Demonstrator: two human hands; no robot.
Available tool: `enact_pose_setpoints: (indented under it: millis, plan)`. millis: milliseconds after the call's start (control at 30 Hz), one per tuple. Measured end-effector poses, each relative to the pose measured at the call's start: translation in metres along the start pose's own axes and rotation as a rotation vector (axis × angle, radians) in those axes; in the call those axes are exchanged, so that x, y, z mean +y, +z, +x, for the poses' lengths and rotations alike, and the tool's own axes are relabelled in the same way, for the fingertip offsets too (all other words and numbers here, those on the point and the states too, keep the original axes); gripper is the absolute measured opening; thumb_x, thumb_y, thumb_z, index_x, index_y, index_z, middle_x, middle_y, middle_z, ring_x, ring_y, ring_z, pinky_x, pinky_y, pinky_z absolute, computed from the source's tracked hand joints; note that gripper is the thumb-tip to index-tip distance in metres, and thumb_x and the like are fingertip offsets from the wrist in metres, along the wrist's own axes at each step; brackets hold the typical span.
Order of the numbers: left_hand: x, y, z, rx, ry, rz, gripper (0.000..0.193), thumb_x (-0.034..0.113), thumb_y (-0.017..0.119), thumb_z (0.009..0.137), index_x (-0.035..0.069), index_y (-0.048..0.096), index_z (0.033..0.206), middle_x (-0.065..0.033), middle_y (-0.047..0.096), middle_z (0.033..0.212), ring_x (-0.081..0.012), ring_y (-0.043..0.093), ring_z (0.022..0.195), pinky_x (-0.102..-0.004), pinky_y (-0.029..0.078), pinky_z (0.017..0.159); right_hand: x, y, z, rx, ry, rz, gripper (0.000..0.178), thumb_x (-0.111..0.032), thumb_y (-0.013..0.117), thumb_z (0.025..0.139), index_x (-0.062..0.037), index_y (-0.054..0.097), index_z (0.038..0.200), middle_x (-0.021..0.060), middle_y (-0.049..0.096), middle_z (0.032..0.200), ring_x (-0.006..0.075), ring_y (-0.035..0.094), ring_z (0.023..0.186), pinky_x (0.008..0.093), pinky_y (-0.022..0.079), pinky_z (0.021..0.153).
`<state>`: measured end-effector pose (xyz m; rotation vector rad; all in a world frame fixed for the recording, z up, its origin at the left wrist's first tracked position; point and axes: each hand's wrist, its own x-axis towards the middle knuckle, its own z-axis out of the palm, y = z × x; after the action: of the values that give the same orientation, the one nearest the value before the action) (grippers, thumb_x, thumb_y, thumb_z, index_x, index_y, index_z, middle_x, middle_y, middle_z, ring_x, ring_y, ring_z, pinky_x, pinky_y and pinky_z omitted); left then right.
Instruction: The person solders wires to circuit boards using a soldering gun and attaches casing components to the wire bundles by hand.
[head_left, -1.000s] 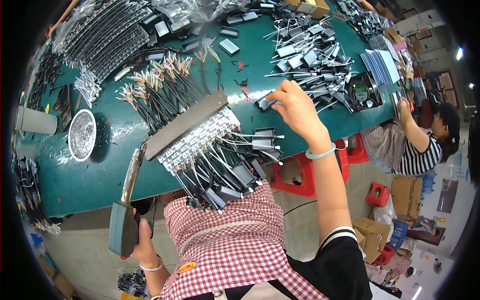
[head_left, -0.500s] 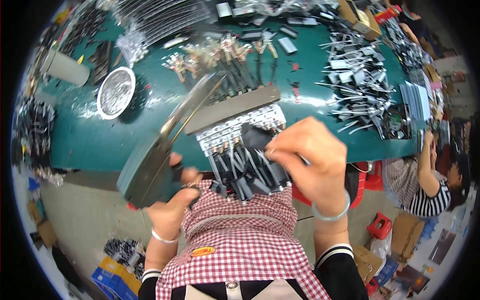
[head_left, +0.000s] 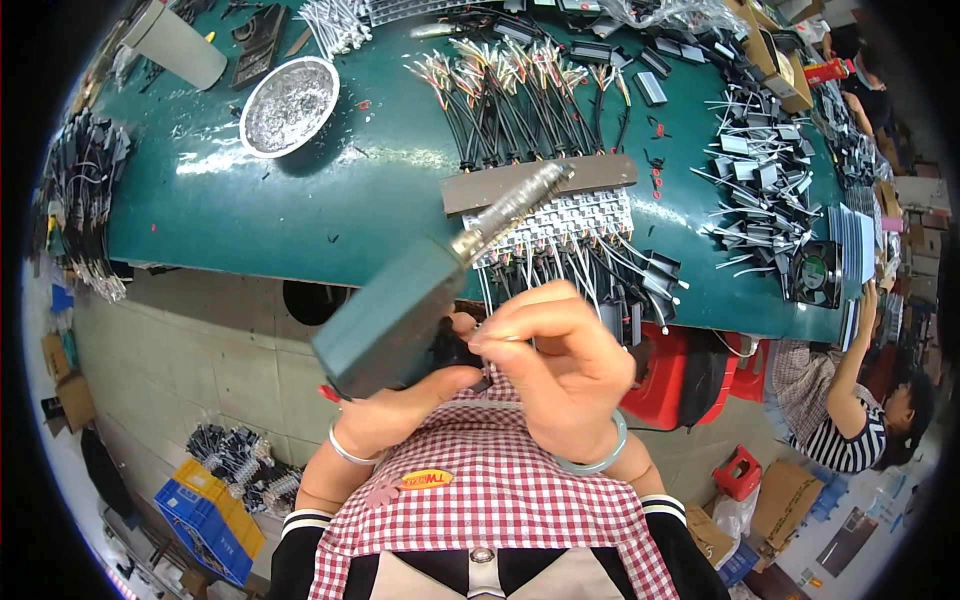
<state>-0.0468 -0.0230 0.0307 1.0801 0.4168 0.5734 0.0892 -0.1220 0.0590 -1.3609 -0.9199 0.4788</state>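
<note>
My left hand [head_left: 400, 412] grips a dark green heat gun [head_left: 385, 315] with a long, rough metal barrel. The barrel points up and right over the bench. Just right of the gun body, in front of my apron, my right hand [head_left: 565, 365] is closed in a pinch beside my left fingers; what it pinches is too small and hidden to name. Beyond my hands, a row of small white circuit boards [head_left: 590, 215] with wires lies at the bench edge under a long brown bar [head_left: 610, 170]. Black cables [head_left: 530, 115] with bare coloured ends fan out behind the bar.
On the green bench [head_left: 370, 225] stand a white bowl [head_left: 290, 108] and a grey cylinder [head_left: 180, 45]. Heaps of black parts with white wires [head_left: 765, 190] lie right, cable bundles [head_left: 85, 190] left. A red stool [head_left: 685, 375] is under the bench. A co-worker [head_left: 850, 410] sits at right.
My right hand has drawn back from the boards toward my apron and my left hand. The heat gun has swung lower and right, and the whole view has shifted.
</note>
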Motion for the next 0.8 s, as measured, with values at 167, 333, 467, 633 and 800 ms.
enact_pose_setpoints:
  millis: [167,333,467,633,800]
  plan:
    - [-0.011,-0.01,-0.013,0.053,-0.154,-0.025,0.064,-0.003,0.079,0.082,-0.002,0.049,0.138,-0.0145,0.065,0.124,-0.0275,0.064,0.117,-0.0435,0.056,0.097,-0.006,0.001,-0.008,0.187,-0.052,0.274,0.021,0.013,0.062,0.09,0.0069,0.058,0.11,0.0167,0.058,0.104,0.015,0.064,0.073,0.0226,0.053,0.061]
    - [-0.021,-0.031,-0.02,0.195,-0.074,0.029,0.059,0.002,0.078,0.084,-0.004,0.051,0.135,-0.0162,0.061,0.127,-0.0296,0.069,0.104,-0.0457,0.065,0.081,0.019,-0.007,-0.004,0.135,0.14,-0.226,0.017,0.008,0.068,0.088,-0.0007,0.072,0.102,0.0069,0.06,0.095,0.0081,0.056,0.066,0.0218,0.043,0.054]
    - [-0.018,-0.037,-0.018,0.252,-0.097,0.096,0.048,-0.004,0.072,0.086,-0.006,0.054,0.131,-0.0174,0.064,0.12,-0.027,0.071,0.095,-0.0413,0.065,0.075,0.04,-0.003,-0.011,0.159,0.153,-0.503,0.021,0.008,0.066,0.088,-0.0006,0.072,0.106,0.0079,0.058,0.089,0.0114,0.055,0.063,0.026,0.043,0.052]
    - [-0.013,-0.049,-0.025,0.231,-0.145,0.183,0.045,-0.005,0.071,0.085,-0.007,0.056,0.128,-0.0168,0.069,0.102,-0.0249,0.07,0.086,-0.0371,0.061,0.071,0.049,-0.014,-0.011,0.133,0.155,-0.639,0.02,0.007,0.07,0.083,-0.0014,0.074,0.101,0.0075,0.06,0.086,0.0151,0.056,0.064,0.0276,0.043,0.054]
    - [-0.011,-0.057,-0.035,0.195,-0.129,0.357,0.026,-0.001,0.076,0.085,-0.005,0.067,0.109,-0.0068,0.069,0.094,-0.0144,0.063,0.079,-0.0282,0.051,0.068,0.057,-0.021,-0.008,0.139,0.082,-0.692,0.018,0.006,0.073,0.079,-0.0022,0.073,0.095,0.0081,0.059,0.078,0.0217,0.059,0.062,0.0335,0.046,0.054]
